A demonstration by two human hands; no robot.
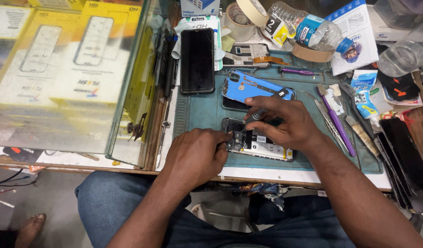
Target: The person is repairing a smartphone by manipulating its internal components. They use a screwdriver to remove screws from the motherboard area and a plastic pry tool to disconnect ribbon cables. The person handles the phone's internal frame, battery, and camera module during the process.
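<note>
Opened phone flat on teal work mat, at 6 o'clock of the mat, near its front edge. Long axis roughly 9-to-3, tilted slightly down toward 3 o'clock; circuit-board end toward 9, battery end toward 3. Upper edge hidden under the right hand.

Left hand at 9 o'clock of the phone: fingers curled, fingertips pressed on the phone's left end. Anything pinched between them not discernible.

Right hand at 12 o'clock of the phone: closed around screwdriver, dark handle slanting from 1 o'clock down to 7 o'clock. Tip at the circuit board; exact contact point too small to resolve.

Count on and about the mat:
- One blue back cover, at 12 o'clock of the hands, lying over a dark panel mostly hidden beneath.
- One black phone, screen up, long axis 12-to-6, at 11 o'clock.
- One purple-handled tool at 3 o'clock, among several thin metal tools; number unclear.
- Two tape rolls at 12 o'clock; upper roll cut off by frame edge.
- One plastic bottle lying on its side at 1 o'clock.

Glass case at 9 o'clock; yellow boxes inside, count obscured by reflections.
</note>
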